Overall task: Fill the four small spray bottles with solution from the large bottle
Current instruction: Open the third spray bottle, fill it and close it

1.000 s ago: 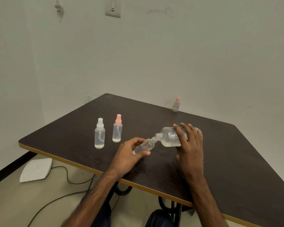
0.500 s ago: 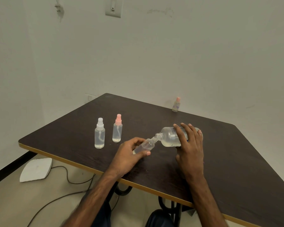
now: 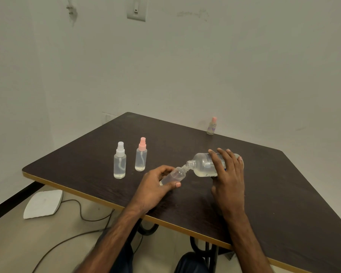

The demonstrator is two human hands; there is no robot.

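My right hand (image 3: 227,179) grips the large clear bottle (image 3: 204,166), tipped on its side with its open mouth pointing left. My left hand (image 3: 153,187) holds an uncapped small bottle (image 3: 175,175), tilted so that its neck meets the large bottle's mouth. Pale liquid lies along the lower side of the large bottle. Two capped small spray bottles stand upright to the left: one with a white cap (image 3: 120,161) and one with a pink cap (image 3: 141,155). Both hold clear liquid. Another small pink-capped bottle (image 3: 212,126) stands at the table's far edge by the wall.
The dark table (image 3: 283,194) has a gold-trimmed front edge close to my arms. A white flat device (image 3: 43,203) and a cable (image 3: 81,215) lie on the floor at the left. The wall is close behind the table.
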